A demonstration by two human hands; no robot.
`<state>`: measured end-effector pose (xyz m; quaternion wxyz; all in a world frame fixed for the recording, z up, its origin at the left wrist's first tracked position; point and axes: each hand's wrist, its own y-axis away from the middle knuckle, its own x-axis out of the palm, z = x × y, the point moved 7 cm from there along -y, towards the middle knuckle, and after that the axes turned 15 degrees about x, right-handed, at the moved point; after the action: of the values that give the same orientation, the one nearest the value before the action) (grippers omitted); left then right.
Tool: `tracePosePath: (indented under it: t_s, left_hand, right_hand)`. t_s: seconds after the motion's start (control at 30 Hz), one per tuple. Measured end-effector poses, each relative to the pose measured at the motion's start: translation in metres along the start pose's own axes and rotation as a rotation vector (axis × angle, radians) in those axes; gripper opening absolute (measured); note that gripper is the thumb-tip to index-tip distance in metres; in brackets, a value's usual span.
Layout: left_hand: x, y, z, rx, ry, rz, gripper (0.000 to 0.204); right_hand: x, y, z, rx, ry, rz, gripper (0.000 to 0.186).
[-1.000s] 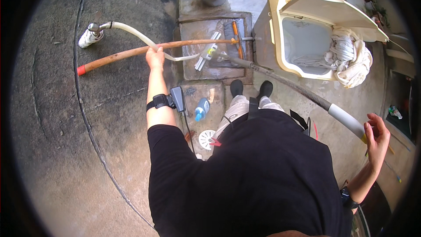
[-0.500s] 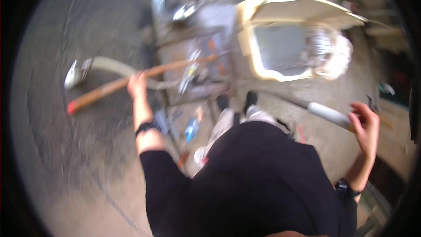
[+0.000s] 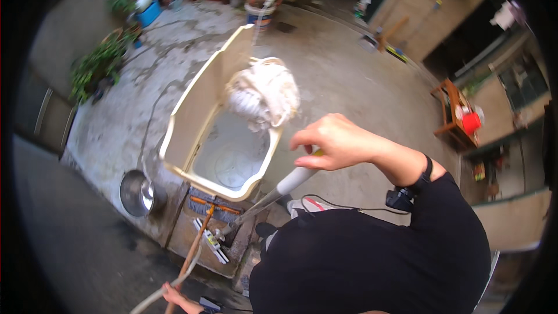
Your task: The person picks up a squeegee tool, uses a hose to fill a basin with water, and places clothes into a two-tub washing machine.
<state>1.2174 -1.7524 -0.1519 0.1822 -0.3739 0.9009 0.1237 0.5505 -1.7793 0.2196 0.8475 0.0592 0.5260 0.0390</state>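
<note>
At the lower left my left hand (image 3: 172, 293) is closed round a long wooden handle (image 3: 200, 234). It leads up to a broad grey head with an orange bar (image 3: 215, 208), probably a mop, on the paving. A pale hose (image 3: 148, 301) crosses the handle beside that hand. My right hand (image 3: 334, 142), raised near the middle, has its fingers curled round the top of a white-gripped pole (image 3: 295, 180). The pole's metal shaft slants down-left to a flat white mop head (image 3: 210, 241). Ahead stands a cream tub (image 3: 174, 154) holding greyish water, with bunched white cloth (image 3: 264, 90) at its far end.
A steel basin (image 3: 138, 193) sits left of the tub. Potted plants (image 3: 102, 61) line the far left wall, and a bucket planter (image 3: 260, 13) stands farther off. A wooden stool (image 3: 450, 110) with red items and a broom (image 3: 395, 53) are at the right. A black cable (image 3: 354, 206) hangs by my waist.
The view has swung round to the right, so the tub is now ahead. My right hand has closed on the pole top. My left hand still grips the wooden handle.
</note>
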Motion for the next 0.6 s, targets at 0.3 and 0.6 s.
tracePosePath:
  t_s: [0.3,0.6]
  left_hand:
    - [0.024,0.006,-0.025,-0.008,0.022,-0.045,0.016]
    - [0.03,0.016,-0.033,-0.032,0.022,-0.063,0.017]
  right_hand:
    - [-0.001,-0.01,0.013,-0.051,-0.001,-0.015,0.021]
    - [-0.002,-0.011,0.018,-0.099,-0.016,-0.034,0.022]
